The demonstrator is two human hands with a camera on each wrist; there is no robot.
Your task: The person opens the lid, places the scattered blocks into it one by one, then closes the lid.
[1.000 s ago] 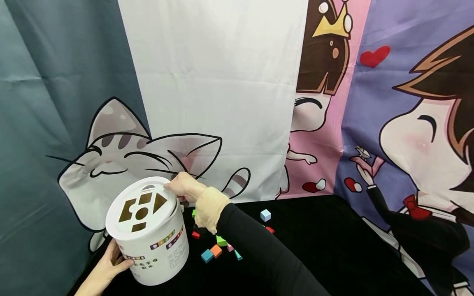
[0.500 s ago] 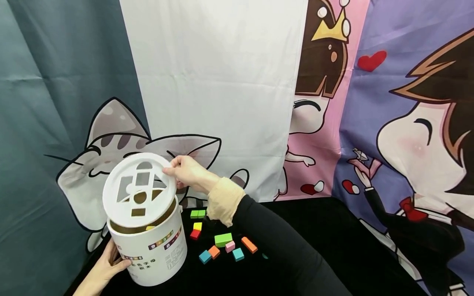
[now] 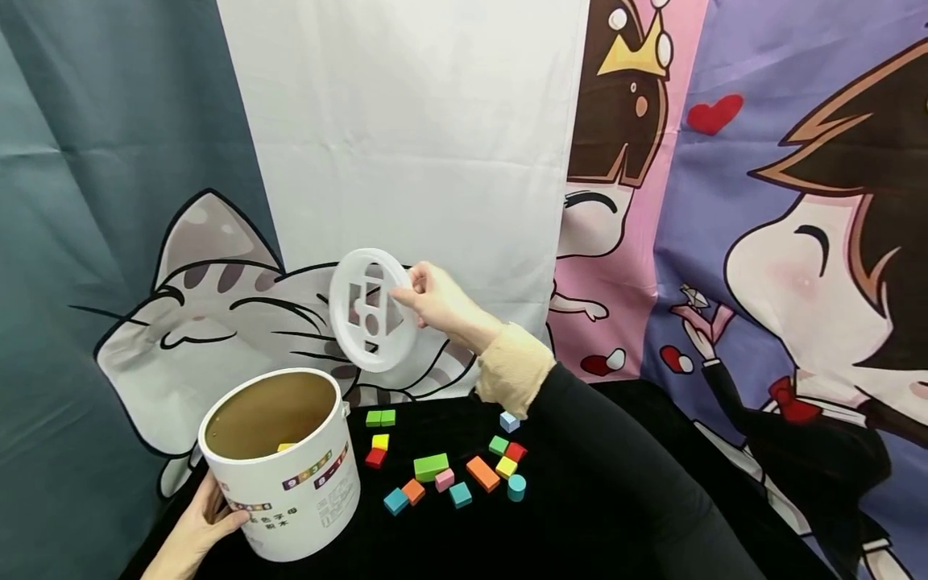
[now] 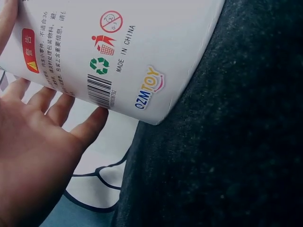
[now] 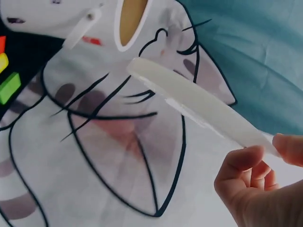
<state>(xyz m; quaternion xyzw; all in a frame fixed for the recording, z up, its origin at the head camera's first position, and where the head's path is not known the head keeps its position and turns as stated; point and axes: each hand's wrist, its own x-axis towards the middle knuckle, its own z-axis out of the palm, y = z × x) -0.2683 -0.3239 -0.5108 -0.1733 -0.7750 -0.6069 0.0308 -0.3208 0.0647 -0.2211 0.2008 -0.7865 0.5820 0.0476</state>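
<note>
Bucket, just right of the left hand: mouth now uncovered; half a second ago the lid sat tipped across it. A yellow block shows inside, so the contents look reachable from above. Bucket itself upright, little shifted. Left hand grasps its side, thumb at front, fingers curved round the far side.

Right of the left hand and below the right: loose blocks on black cloth, more visible since the right sleeve moved.

Farther out, right hand, arm extended, pinches the rim of the lid, held steeply tilted, clear of the bucket.
</note>
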